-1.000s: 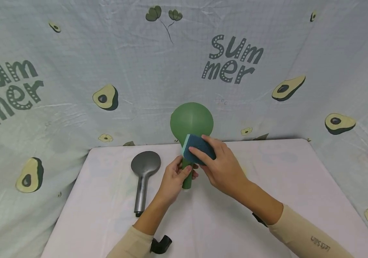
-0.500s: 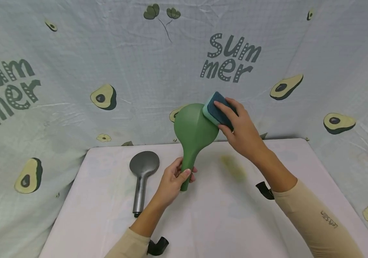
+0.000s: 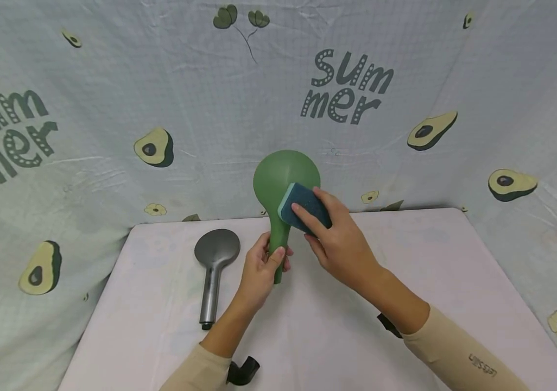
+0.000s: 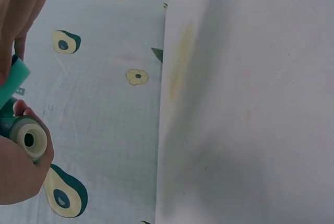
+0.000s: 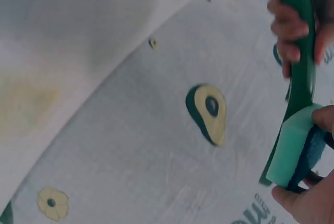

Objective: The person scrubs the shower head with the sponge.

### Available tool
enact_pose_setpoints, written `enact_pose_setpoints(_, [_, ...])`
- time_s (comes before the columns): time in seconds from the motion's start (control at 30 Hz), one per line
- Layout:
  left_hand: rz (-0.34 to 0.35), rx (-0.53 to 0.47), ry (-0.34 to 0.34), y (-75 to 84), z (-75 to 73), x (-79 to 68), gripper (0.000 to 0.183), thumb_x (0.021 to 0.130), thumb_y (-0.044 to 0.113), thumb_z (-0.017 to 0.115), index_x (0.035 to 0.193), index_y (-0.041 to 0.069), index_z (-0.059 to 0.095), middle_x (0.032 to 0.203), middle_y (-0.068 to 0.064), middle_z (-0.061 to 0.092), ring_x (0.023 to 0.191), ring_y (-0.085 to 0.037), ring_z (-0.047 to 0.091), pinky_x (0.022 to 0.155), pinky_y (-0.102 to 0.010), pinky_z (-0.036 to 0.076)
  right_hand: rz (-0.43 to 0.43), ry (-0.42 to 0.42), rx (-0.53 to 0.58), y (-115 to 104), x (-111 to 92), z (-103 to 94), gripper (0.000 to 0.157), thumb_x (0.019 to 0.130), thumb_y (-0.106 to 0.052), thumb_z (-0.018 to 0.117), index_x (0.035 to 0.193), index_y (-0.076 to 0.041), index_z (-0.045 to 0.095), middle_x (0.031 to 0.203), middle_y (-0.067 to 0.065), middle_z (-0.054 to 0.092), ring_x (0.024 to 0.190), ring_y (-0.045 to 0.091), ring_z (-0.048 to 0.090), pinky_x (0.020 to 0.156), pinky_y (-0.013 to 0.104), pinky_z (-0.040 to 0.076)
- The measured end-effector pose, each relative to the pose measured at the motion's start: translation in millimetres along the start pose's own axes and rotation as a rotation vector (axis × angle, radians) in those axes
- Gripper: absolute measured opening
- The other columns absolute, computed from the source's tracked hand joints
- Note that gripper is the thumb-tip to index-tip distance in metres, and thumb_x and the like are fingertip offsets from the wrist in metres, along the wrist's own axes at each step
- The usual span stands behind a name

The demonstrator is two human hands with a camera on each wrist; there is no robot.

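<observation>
While green shower head (image 3: 278, 171) is gripped round handle by curled fingers of left hand (image 3: 261, 266), sponge (image 3: 309, 207) is pinched in right hand (image 3: 344, 241) and set against neck. Low grip is probably chosen so that round head is left free. Shower head is held above table (image 3: 420, 244), toward far edge. Grey shower head (image 3: 217, 247) is kept apart, left; open room is seen at right.

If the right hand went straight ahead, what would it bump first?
Probably the green shower head: the sponge in the right hand seems to be against it, though depth is unclear.
</observation>
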State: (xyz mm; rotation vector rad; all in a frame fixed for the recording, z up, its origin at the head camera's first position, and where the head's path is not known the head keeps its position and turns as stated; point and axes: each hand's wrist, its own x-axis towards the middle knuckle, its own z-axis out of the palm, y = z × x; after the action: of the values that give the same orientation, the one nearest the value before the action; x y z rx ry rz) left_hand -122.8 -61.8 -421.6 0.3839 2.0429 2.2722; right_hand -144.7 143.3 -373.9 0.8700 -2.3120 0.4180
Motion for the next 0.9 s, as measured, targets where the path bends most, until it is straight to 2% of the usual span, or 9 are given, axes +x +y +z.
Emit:
enact_pose_setpoints(0.2, [0.037,-0.037,0.047,2.4,0.8,-0.1,0.03,0.109,0.005,0.048,0.136,-0.006,0.049,0.095,-0.019,0.062,0.07,-0.012,0.059,0.066,-0.022,0.052,-0.08,0.019,0.021,-13,-10,14.7,0.067,0.091,-0.009,0.078,0.152,-0.02,0.051,0.155,0.029,0.038,0.142,0.046,0.044,0.109,0.057,0.05])
enact_pose_setpoints(0.4, [0.019,-0.068,0.07,4.5,5.5,0.0,0.032,0.111,0.015,0.042,0.132,-0.008,0.05,0.081,-0.009,0.059,0.058,-0.011,0.055,0.056,-0.022,0.05,-0.058,0.079,0.035,-2,-5,12.9,0.069,0.089,-0.008,0.081,0.15,-0.022,0.052,0.154,0.028,0.04,0.138,0.046,0.048,0.105,0.058,0.052])
enact_pose_setpoints(0.53, [-0.026,-0.079,0.103,3.3,7.9,-0.7,0.029,0.111,0.018,0.041,0.124,-0.006,0.051,0.072,-0.006,0.057,0.05,-0.012,0.052,0.049,-0.022,0.047,0.012,0.094,0.078,10,6,2.6,0.067,0.092,-0.009,0.078,0.152,-0.021,0.05,0.156,0.027,0.038,0.139,0.045,0.047,0.105,0.059,0.052])
enact_pose_setpoints(0.63, [-0.059,-0.088,0.103,0.7,8.4,-1.0,0.027,0.111,0.02,0.045,0.118,-0.005,0.05,0.067,-0.004,0.056,0.046,-0.011,0.049,0.045,-0.022,0.044,0.099,0.084,0.188,22,17,-7.2,0.066,0.094,-0.009,0.076,0.153,-0.018,0.049,0.16,0.023,0.035,0.141,0.042,0.045,0.105,0.057,0.052])
enact_pose_setpoints(0.77, [-0.12,-0.092,0.074,-4.5,8.4,-2.7,0.023,0.107,0.017,0.057,0.121,0.0,0.049,0.063,-0.002,0.052,0.042,-0.008,0.044,0.042,-0.022,0.042,0.216,0.02,0.369,40,34,-18.8,0.063,0.098,-0.01,0.072,0.156,-0.015,0.046,0.162,0.019,0.033,0.145,0.038,0.042,0.108,0.057,0.049])
enact_pose_setpoints(0.9, [-0.186,-0.105,0.02,-7.7,8.4,-6.1,0.029,0.102,0.009,0.062,0.124,0.008,0.043,0.058,0.001,0.049,0.04,-0.007,0.042,0.042,-0.023,0.041,0.322,-0.043,0.446,59,46,-25.9,0.062,0.102,-0.013,0.067,0.158,-0.017,0.042,0.161,0.018,0.035,0.147,0.038,0.039,0.112,0.06,0.043])
